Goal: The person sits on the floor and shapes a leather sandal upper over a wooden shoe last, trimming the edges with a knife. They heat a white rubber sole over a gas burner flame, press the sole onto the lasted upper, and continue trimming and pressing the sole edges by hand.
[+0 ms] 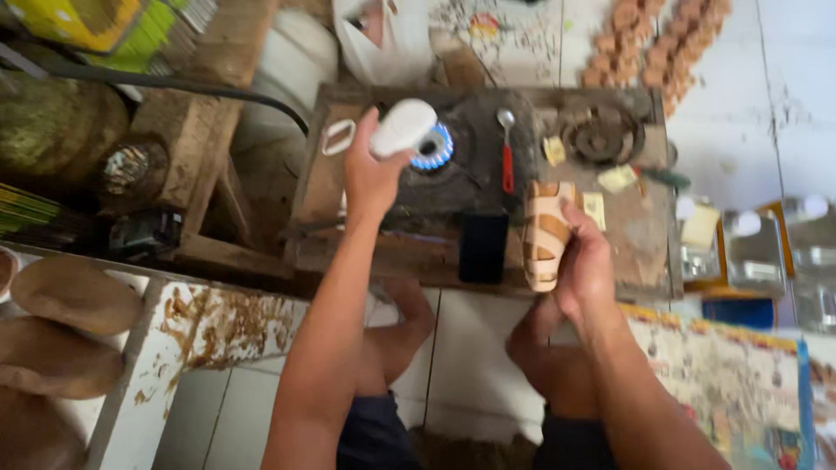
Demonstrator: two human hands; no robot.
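My left hand [369, 178] grips a white block-shaped object [402, 127] and holds it right over a burner with a blue flame [435, 146] on a dirty gas stove [488, 174]. My right hand [585, 261] holds a carved wooden piece with light and brown stripes [545, 233] at the stove's front edge. A spoon with a red handle [507, 152] lies on the stove between the two burners. The second burner [601, 135] on the right is unlit.
A black phone-like slab [483, 248] leans at the stove's front. A black hose [174, 83] runs past wooden blocks on the left. Round wooden pieces [74, 296] lie on a stained white ledge. Clear containers [749, 252] stand right. My knees [401, 331] are below.
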